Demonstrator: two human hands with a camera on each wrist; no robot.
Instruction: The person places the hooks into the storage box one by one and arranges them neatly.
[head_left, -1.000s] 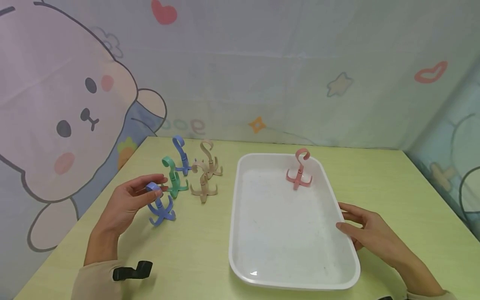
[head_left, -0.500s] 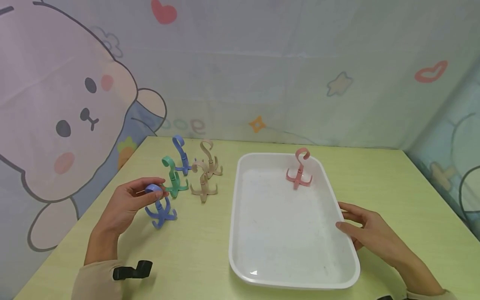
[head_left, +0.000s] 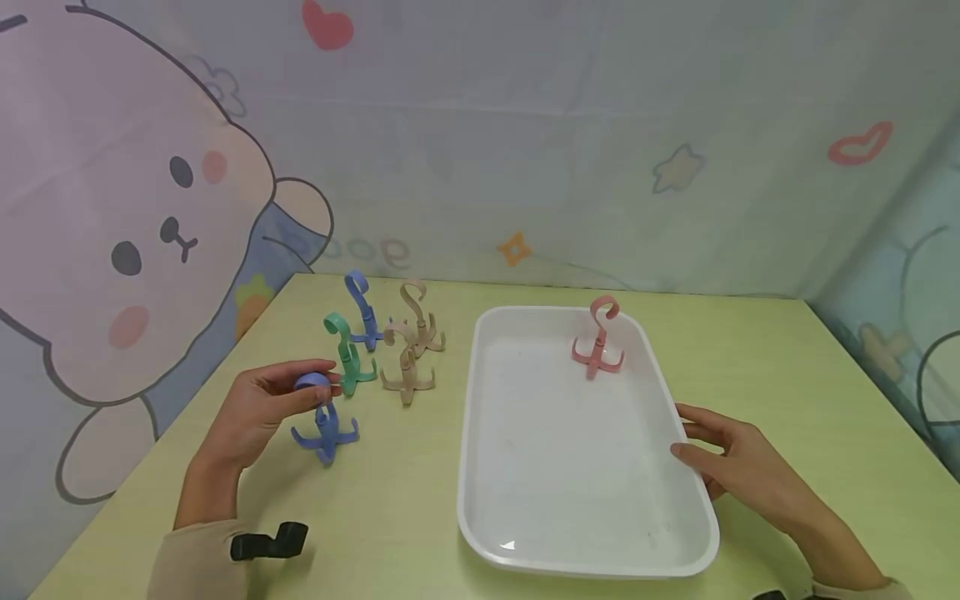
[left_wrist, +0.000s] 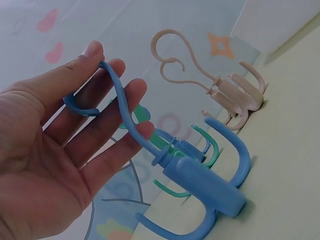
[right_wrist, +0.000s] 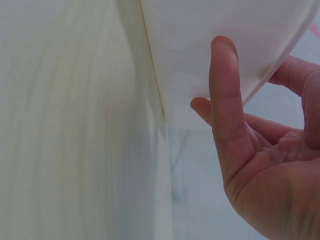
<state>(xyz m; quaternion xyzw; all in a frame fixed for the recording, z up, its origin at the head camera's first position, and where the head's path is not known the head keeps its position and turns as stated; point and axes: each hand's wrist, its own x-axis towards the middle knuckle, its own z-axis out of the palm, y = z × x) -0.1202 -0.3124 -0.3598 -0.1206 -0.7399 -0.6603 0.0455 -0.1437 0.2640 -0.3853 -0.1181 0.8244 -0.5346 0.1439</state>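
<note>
In the head view my left hand (head_left: 251, 412) pinches the curled top of a blue multi-prong hanging hook (head_left: 327, 429) between thumb and fingers. The left wrist view shows that hook's stem and prongs (left_wrist: 205, 185) close to the tabletop; whether they touch it I cannot tell. My right hand (head_left: 753, 471) grips the right rim of a white tray (head_left: 570, 450), thumb over the edge and fingers against the outer wall (right_wrist: 185, 45). A pink hook (head_left: 597, 358) stands inside the tray at its far right corner.
Left of the tray stand a green hook (head_left: 349, 367), a second blue hook (head_left: 367, 321) and two beige ones, the nearer beige hook (head_left: 407, 379) in front of the farther (head_left: 426, 333). A printed curtain (head_left: 480, 150) hangs behind the table (head_left: 750, 350).
The held blue hook has turned about its stem, its prongs now pointing differently, and it sits slightly lower and to the right. My right hand and the tray stay practically still.
</note>
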